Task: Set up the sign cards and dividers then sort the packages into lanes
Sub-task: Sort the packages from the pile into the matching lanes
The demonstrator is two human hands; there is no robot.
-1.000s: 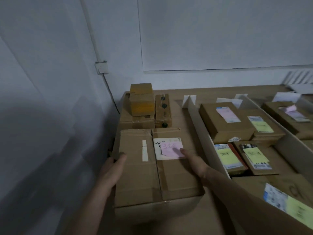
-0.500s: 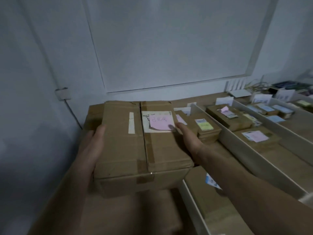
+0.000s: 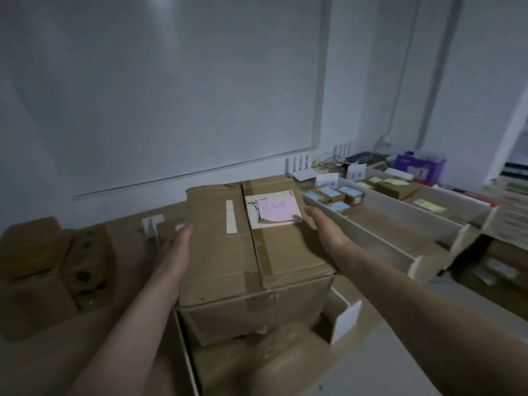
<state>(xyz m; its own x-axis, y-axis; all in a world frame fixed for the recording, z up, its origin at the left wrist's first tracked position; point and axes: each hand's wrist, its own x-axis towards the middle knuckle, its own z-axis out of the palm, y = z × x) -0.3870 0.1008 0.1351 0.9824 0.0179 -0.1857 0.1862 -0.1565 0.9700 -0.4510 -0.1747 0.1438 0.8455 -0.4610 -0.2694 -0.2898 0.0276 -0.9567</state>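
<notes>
Now clamping a cardboard box (image 3: pixel 228 252) between two flat palms: left hand (image 3: pixel 177 252) pressed along its left side, right hand (image 3: pixel 328 232) along its top right edge, fingers (image 3: pixel 313 214) straight on both. Positioned over the near end of a lane between white dividers (image 3: pixel 371 241); resting or lifted, cannot tell. Bearing a pink note (image 3: pixel 275 210) on a white label (image 3: pixel 254 217). Further right, small packages (image 3: pixel 338 195) in lanes behind a sign card (image 3: pixel 327 180); brown boxes (image 3: pixel 57 252) stacked at far left.

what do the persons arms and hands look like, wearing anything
The left forearm and right forearm are bare, with no sleeves in view. The left hand and right hand have no gloves, and no watch, band or ring shows.
</notes>
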